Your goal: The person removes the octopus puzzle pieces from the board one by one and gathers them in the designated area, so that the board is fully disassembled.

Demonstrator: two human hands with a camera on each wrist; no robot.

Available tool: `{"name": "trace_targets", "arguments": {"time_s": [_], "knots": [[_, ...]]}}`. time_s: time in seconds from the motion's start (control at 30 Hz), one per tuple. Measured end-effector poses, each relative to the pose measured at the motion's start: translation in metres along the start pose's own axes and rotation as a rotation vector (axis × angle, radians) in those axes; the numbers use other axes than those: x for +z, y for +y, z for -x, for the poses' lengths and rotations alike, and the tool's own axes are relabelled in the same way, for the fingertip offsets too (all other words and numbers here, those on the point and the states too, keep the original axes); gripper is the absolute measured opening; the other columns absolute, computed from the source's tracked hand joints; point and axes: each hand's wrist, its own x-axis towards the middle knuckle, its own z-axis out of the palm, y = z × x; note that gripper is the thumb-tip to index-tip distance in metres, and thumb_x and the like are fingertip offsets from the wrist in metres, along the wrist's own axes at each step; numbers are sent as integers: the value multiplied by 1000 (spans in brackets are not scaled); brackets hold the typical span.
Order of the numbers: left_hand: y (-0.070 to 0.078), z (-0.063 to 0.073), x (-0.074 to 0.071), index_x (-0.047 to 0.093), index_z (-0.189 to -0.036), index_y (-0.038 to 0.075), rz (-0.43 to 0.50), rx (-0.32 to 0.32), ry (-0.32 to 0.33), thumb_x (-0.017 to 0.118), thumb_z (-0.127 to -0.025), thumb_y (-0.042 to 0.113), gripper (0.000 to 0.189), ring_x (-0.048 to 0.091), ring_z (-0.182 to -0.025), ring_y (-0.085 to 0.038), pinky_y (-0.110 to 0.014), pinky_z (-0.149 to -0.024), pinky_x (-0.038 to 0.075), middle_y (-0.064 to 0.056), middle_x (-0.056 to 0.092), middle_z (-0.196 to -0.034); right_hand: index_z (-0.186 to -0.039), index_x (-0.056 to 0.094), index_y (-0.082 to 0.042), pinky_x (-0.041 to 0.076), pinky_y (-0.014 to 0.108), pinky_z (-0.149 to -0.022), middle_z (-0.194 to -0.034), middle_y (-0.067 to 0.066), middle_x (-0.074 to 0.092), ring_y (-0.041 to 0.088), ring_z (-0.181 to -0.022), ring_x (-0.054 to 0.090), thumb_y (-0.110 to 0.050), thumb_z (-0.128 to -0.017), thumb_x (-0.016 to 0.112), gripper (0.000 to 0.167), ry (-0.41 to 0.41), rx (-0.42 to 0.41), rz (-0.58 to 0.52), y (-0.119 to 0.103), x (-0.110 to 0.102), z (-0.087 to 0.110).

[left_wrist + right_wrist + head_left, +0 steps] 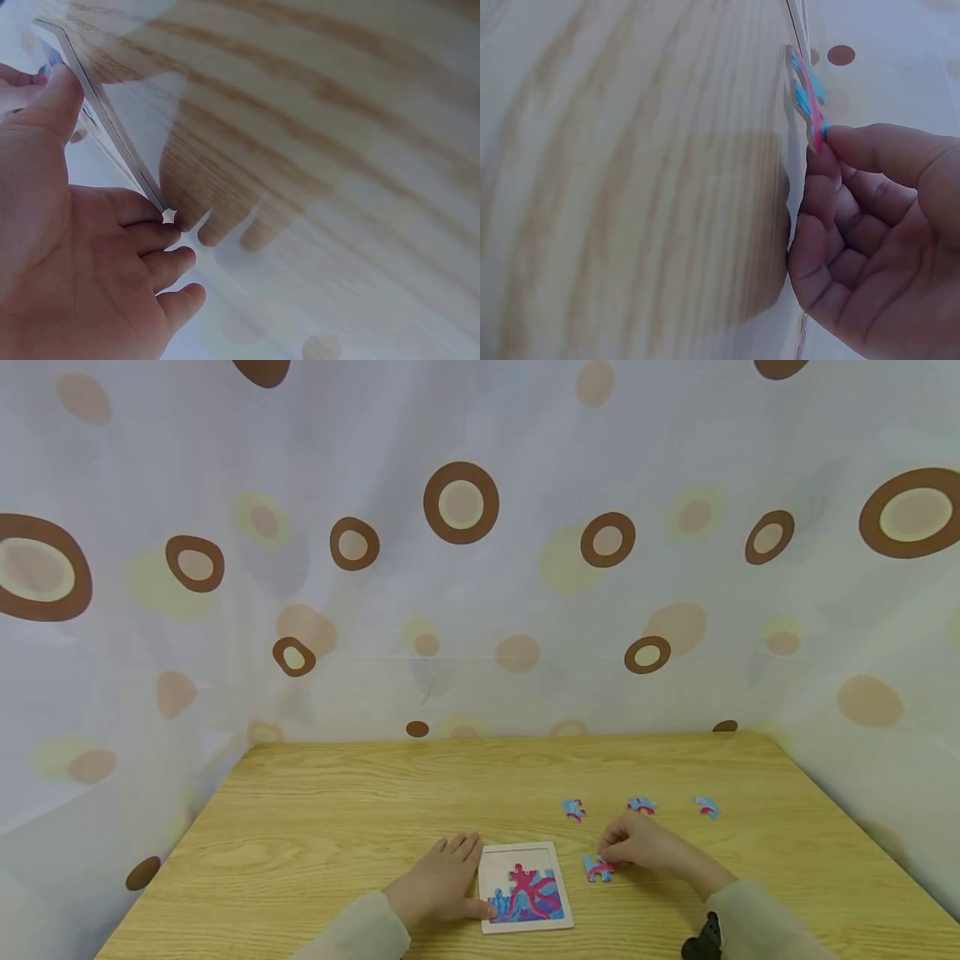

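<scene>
A puzzle board (527, 847) with a pale raised border lies on the table, its lower part filled with a pink octopus picture over blue and purple. My left hand (442, 881) is at its left side, fingers extended along the edge and thumb over the lower left corner. In the left wrist view the fingertips (166, 238) meet the board's rim. Right of the board, my right hand (636, 845) pinches a blue and pink puzzle piece (597, 869) between thumb and index finger. The right wrist view shows that puzzle piece (808, 97) tilted close over the tabletop, other fingers curled.
Behind the right hand lie three loose puzzle pieces: one nearer the board (573, 810), a middle piece (642, 805) and a far right piece (707, 807). The wooden table (337, 802) is bordered by a spotted curtain (487, 585) at the back and sides.
</scene>
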Motion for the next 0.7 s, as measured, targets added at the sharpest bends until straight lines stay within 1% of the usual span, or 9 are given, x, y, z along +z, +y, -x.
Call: {"name": "trace_targets", "arguments": {"time_s": [0.13,0.33,0.53,0.7], "knots": [[0,0,1,29,-144,3,-2,0,7,51,-82,62,88,21,-135,-24,-42,-108,19,-10,26,-148,-77,65,1,34,20,-48,-64,-1,52,8,-54,39,-5,-87,61,12,-5,10,13,4,0,0],[2,0,0,29,-144,3,-16,-3,6,51,-83,62,87,21,-135,-24,-41,-108,20,-10,26,-148,-78,66,0,37,21,-48,-65,0,55,9,-55,42,-5,-85,63,9,13,16,27,3,1,0],[3,1,-1,29,-144,3,-15,-1,11,51,-83,61,87,21,-135,-24,-41,-108,20,-10,26,-148,-79,66,1,39,22,-49,-66,1,57,10,-56,45,-4,-85,62,9,19,17,20,4,2,0],[3,2,-1,30,-143,2,-12,6,19,52,-83,61,87,22,-135,-25,-41,-107,20,-11,27,-148,-83,66,1,37,22,-49,-67,0,56,9,-56,43,-6,-86,62,9,21,-8,23,0,2,-3]]}}
